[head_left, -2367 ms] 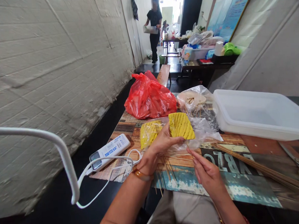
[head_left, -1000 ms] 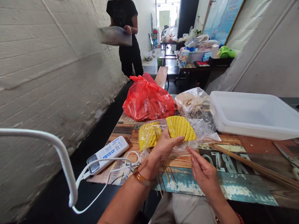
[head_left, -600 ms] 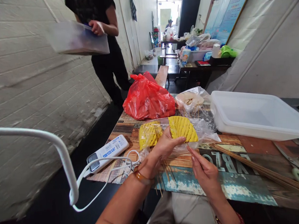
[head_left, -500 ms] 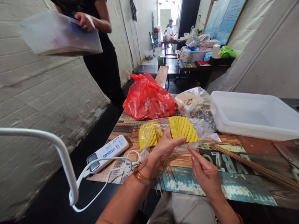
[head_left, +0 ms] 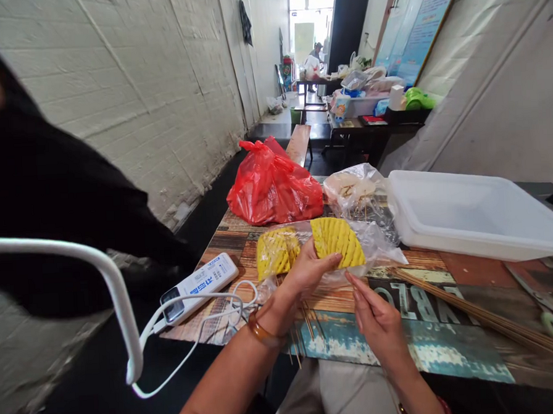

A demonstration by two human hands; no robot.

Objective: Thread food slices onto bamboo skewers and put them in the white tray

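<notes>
My left hand (head_left: 313, 268) is closed around the lower left of a yellow, fan-shaped pineapple piece (head_left: 337, 242) with slanting grooves, its thumb across the front. Just below the piece's lower edge, my right hand (head_left: 377, 313) has its fingertips pinched on what looks like a thin skewer, mostly hidden by the fingers. Another grooved yellow piece (head_left: 274, 251) lies left of my left hand, under a clear plastic bag (head_left: 375, 242). Several thin skewers (head_left: 307, 321) stick out below my left wrist toward the table's near edge.
A red plastic bag (head_left: 275, 185) and a clear bag of pale food on sticks (head_left: 353, 187) stand behind. At right are a white tub (head_left: 467, 222), a skewer bundle (head_left: 486, 313) and scissors (head_left: 541, 298). A power bank (head_left: 200, 288) with white cables lies left; a person's dark-clothed leg (head_left: 73, 211) is beside the table.
The person with the translucent bin has come closer along the left side, and the bin has left the view. My hands and the pineapple piece have hardly moved.
</notes>
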